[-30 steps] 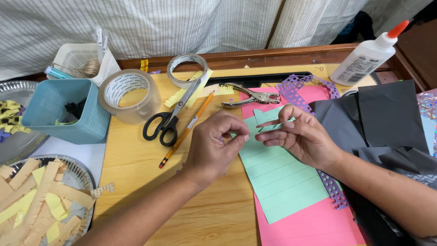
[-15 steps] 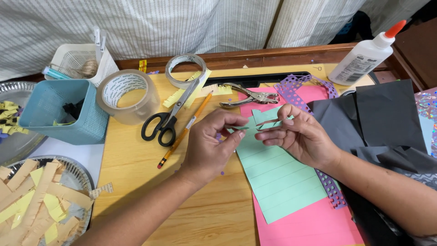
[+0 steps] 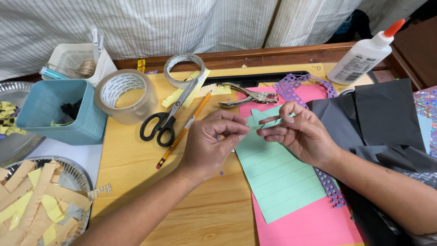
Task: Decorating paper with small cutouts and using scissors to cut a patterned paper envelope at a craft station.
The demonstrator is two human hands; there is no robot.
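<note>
Both hands are meeting over the top edge of a flat mint-green paper sheet ruled with pencil lines (image 3: 277,175), which is lying on a smooth pink paper sheet (image 3: 314,225) on the pale wooden table (image 3: 136,168). The left hand (image 3: 211,146) is curling its fingers together, fingertips pressed onto a small strip of the green paper at the sheet's upper left. The right hand (image 3: 302,134) is pinching the same strip between thumb and forefinger at the sheet's upper right, the other fingers bent loosely.

Left of the green sheet, black-handled steel scissors (image 3: 167,116) and a slim orange pencil (image 3: 184,130) are lying side by side. Above the sheet, a shiny metal hole punch (image 3: 248,96) is resting. Further left of the sheet, a wide roll of clear tape (image 3: 124,95) is standing beside a teal mesh plastic basket (image 3: 59,111). Right of the sheet, matte black paper sheets (image 3: 387,118) are overlapping, and a white glue bottle with an orange tip (image 3: 364,54) is lying above them.
</note>
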